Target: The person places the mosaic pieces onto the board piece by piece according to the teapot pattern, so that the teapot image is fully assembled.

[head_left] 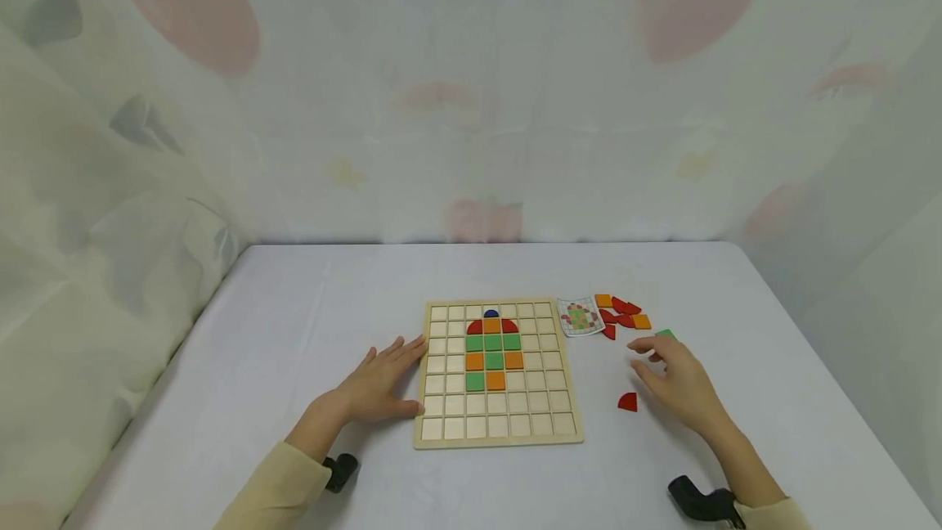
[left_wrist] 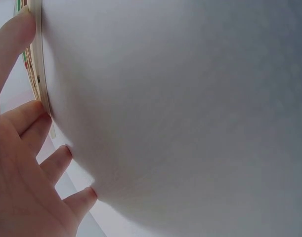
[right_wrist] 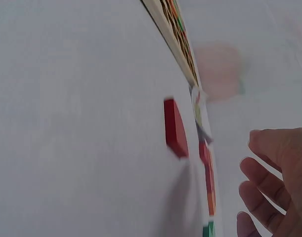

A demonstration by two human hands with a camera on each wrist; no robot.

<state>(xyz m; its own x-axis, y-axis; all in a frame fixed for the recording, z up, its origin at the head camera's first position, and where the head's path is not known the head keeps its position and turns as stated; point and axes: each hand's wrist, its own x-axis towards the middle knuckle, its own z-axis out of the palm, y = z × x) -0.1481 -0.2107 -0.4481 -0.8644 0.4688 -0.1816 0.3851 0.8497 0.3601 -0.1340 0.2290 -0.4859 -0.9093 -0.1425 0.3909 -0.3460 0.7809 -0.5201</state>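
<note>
A wooden grid board lies flat on the table, with green, orange, red and blue tiles set in its upper and middle cells. My left hand, fingers spread, touches the board's left edge; in the left wrist view, the thumb and a fingertip meet the board's rim. To the right of the board my right hand hovers over the table, fingers loosely bent and nothing visible between them. A green tile lies just beyond its fingers. Left of that hand sits a red quarter-round tile, also visible as a red block in the right wrist view.
A small pattern card lies against the board's upper right edge. Beside it are several loose red tiles and two orange tiles. White cloth covers the table, and patterned curtains hang around it.
</note>
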